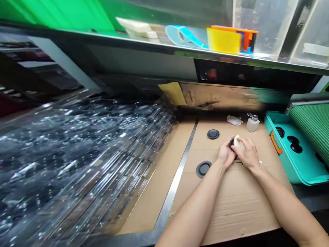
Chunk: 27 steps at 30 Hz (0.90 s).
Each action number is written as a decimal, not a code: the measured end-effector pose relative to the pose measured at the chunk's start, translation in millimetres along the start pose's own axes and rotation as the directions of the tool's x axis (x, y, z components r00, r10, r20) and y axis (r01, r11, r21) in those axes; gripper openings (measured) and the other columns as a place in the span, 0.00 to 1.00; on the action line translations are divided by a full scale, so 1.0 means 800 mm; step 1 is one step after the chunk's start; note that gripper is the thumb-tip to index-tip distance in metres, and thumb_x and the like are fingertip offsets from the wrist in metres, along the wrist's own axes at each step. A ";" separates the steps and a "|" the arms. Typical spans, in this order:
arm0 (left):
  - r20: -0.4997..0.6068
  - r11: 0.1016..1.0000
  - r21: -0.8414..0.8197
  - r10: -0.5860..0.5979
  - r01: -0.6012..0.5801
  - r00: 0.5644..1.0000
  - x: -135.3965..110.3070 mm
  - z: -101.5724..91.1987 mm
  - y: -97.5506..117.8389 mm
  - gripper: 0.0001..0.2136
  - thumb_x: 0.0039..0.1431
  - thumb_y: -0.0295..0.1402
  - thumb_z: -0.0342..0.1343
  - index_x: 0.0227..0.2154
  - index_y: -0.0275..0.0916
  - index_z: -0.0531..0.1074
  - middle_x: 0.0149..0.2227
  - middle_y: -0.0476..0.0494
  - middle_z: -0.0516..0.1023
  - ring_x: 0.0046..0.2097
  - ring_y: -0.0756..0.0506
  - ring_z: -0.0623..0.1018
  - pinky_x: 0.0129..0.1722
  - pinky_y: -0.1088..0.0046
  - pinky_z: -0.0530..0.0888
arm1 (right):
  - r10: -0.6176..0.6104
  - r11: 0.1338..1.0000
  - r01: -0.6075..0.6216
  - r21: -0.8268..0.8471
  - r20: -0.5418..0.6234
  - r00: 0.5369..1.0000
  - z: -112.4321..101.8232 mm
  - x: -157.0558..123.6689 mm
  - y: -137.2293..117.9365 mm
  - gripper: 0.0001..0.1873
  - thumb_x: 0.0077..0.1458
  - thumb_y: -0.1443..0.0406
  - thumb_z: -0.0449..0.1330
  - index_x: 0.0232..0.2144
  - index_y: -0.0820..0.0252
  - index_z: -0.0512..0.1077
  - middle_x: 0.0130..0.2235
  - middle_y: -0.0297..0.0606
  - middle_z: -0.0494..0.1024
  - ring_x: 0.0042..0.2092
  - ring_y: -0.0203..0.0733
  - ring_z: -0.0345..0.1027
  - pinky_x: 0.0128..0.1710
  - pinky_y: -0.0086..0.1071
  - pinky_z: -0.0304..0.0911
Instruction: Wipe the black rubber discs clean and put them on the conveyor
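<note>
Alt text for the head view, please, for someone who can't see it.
The left hand holds a black disc while the right hand presses a cream pad onto it above cardboard. More black discs lie nearby, with a small bottle and a teal tray beyond; clear plastic sheets fill the left.

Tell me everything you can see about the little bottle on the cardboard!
The little bottle is short and squat, made of cloudy, whitish plastic that looks slightly see-through. Its shiny silver top looks like metal, but it is too small to make out clearly. It stands upright near the far edge of the brown cardboard, with a crumpled white tissue or cloth to its left. Neither the left hand nor the right hand touches it.
</note>
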<state>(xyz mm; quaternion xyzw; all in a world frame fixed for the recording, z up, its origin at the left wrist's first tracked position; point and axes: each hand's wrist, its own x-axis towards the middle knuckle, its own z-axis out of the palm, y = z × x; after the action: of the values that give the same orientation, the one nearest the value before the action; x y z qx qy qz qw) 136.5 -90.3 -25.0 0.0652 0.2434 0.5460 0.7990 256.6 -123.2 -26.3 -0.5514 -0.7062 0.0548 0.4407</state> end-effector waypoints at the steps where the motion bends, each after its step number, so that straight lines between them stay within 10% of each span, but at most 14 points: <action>1: -0.004 1.000 -0.019 -0.007 0.007 1.000 0.000 0.000 0.001 0.10 0.66 0.27 0.48 0.41 0.36 0.75 0.40 0.40 0.81 0.42 0.46 0.81 0.50 0.67 0.77 | -0.026 0.999 0.027 -0.030 0.033 0.999 0.003 -0.004 -0.003 0.20 0.61 0.56 0.63 0.52 0.56 0.76 0.49 0.46 0.75 0.52 0.49 0.69 0.54 0.42 0.68; 9: 0.113 0.996 -0.048 -0.074 0.080 0.991 -0.002 0.003 -0.003 0.17 0.73 0.36 0.42 0.44 0.36 0.76 0.47 0.36 0.82 0.52 0.42 0.80 0.59 0.64 0.73 | 0.021 0.955 0.002 -0.298 0.073 0.997 0.009 0.005 -0.002 0.24 0.66 0.55 0.54 0.58 0.58 0.73 0.50 0.51 0.74 0.51 0.55 0.67 0.51 0.48 0.68; 27: 0.105 0.995 0.029 -0.093 0.091 0.990 0.002 -0.001 -0.005 0.17 0.73 0.36 0.43 0.44 0.33 0.76 0.48 0.32 0.81 0.52 0.41 0.80 0.59 0.62 0.74 | 0.020 0.958 0.023 -0.286 0.143 0.989 0.004 0.012 0.007 0.22 0.66 0.57 0.55 0.58 0.55 0.74 0.51 0.49 0.74 0.52 0.53 0.65 0.52 0.45 0.67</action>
<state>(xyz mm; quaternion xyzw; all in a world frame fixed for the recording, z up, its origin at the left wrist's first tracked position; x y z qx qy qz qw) 139.8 -90.3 -27.8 0.0926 0.2100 0.5013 0.8343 258.5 -112.2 -25.9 -0.6035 -0.7372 -0.0089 0.3037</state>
